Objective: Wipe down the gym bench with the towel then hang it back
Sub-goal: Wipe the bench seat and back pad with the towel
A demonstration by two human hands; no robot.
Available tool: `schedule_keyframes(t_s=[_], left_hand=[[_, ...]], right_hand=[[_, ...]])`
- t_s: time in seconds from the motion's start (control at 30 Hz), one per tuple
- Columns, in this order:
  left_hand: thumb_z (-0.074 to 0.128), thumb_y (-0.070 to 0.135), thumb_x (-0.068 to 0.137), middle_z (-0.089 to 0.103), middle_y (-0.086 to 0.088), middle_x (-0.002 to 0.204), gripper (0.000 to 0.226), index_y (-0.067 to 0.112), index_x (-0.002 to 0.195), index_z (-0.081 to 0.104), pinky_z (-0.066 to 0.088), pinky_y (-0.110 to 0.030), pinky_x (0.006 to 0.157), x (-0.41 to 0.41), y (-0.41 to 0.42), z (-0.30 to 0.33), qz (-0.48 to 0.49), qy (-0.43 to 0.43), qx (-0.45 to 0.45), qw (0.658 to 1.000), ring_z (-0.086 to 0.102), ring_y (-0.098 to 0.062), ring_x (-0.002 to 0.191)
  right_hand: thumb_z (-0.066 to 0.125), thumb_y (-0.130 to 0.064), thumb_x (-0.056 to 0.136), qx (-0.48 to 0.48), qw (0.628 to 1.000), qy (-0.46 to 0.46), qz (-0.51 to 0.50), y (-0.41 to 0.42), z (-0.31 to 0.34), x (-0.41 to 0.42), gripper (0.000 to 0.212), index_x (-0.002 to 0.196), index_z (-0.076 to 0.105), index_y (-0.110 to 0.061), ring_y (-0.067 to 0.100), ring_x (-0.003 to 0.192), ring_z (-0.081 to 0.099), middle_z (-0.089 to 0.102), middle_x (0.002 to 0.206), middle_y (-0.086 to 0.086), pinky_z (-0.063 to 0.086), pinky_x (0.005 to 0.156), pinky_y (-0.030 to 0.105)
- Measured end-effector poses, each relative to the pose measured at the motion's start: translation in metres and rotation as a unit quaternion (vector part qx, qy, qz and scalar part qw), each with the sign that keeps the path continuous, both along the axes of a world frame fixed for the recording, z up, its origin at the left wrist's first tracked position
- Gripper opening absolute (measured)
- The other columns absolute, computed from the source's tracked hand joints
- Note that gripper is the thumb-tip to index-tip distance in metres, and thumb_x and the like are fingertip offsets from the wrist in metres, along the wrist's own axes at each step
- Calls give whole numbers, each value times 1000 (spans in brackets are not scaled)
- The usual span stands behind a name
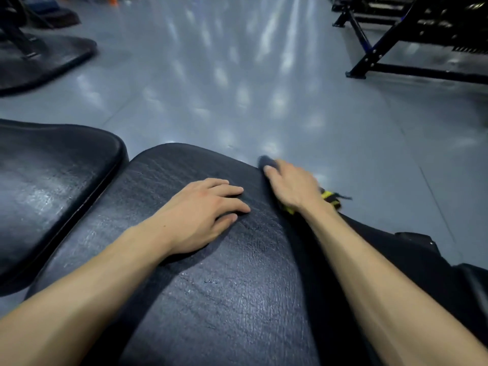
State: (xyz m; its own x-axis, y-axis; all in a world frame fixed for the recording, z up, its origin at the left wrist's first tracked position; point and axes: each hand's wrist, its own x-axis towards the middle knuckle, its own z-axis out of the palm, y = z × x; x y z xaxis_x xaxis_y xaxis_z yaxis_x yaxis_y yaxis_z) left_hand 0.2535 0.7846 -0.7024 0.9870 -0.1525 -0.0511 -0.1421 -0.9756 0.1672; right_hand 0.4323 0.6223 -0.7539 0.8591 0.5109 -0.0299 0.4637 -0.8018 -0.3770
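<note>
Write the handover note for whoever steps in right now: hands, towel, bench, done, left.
Left hand: open, flat on the black cracked-vinyl bench pad.
Right hand: grips the dark towel with yellow stripes, pressed against the pad's right edge.
Done: towel is on the bench; how much is wiped cannot be told.
Left: finish wiping, including the second black pad on the left, then hang the towel back.

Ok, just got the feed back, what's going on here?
A person is wiping a black gym bench. The right hand grips a dark towel with yellow markings and works it along the bench's right edge; that hand is motion-blurred. The left hand rests flat on the pad, fingers spread. A second pad sits to the left. The towel has not yet been hung back.
</note>
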Motion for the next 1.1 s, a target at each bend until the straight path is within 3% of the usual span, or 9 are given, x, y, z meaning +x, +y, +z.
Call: schedule_keyframes(t_s=[0.17,0.23,0.37,0.47,0.53,0.6,0.77,0.9,1.1], left_hand=[[41,42,104,39,17,158,36,48,138,53,26,-38,119,0,23,2,7,-13,6,1000,28,-14,149],[45,41,104,40,17,157,36,47,137,55,26,-38,120,-2,32,2,12,-21,-9,1000,28,-14,149],[45,41,103,38,18,158,38,48,139,52,24,-37,121,-12,41,0,9,-22,-12,1000,25,-13,150],[44,41,103,37,17,159,38,48,140,51,23,-37,122,-24,47,1,8,-20,-15,1000,24,-14,151],[44,41,103,37,17,159,38,48,140,51,22,-37,123,-33,47,3,11,-21,-9,1000,24,-14,151],[44,40,104,37,17,159,39,48,141,51,18,-33,124,-43,47,5,14,-23,-6,1000,24,-15,151],[46,34,104,45,10,156,36,41,138,58,2,-7,108,-58,39,12,11,-34,-17,999,29,-10,145],[45,36,104,42,12,157,38,44,139,55,19,-26,117,-65,33,14,36,-20,-5,999,29,-16,147],[44,37,104,36,13,160,41,46,144,48,26,-35,120,-103,39,24,77,15,37,996,27,-19,149]], right_hand=[[33,-56,102,25,997,-39,67,60,13,-16,42,128,53,-30,37,111,64,70,122,13,41,79,43],[34,-65,97,17,998,-24,54,32,9,-10,43,125,53,-38,35,110,64,71,120,8,44,81,42],[29,-77,87,-27,998,34,-45,-44,-3,2,51,100,57,-36,34,104,67,74,107,6,51,88,43],[24,-79,82,-51,991,39,-114,-103,-14,-10,62,101,59,-31,33,97,63,74,107,7,48,83,44],[27,-73,89,-45,989,25,-137,-123,-21,-19,51,104,57,-34,31,92,59,74,106,5,40,75,41],[33,-58,101,-39,989,4,-146,-123,-26,-24,43,117,59,-28,36,103,63,73,114,11,37,76,40],[38,-36,106,6,988,-53,-148,-117,-25,-52,36,117,59,-8,44,113,58,68,119,23,38,97,49],[38,-33,109,7,990,-61,-131,-120,-26,-75,50,152,41,-7,34,146,37,46,155,17,22,120,52],[38,-43,106,-9,991,-57,-117,-121,-20,-78,53,149,42,-12,32,139,44,51,149,13,26,116,50]])
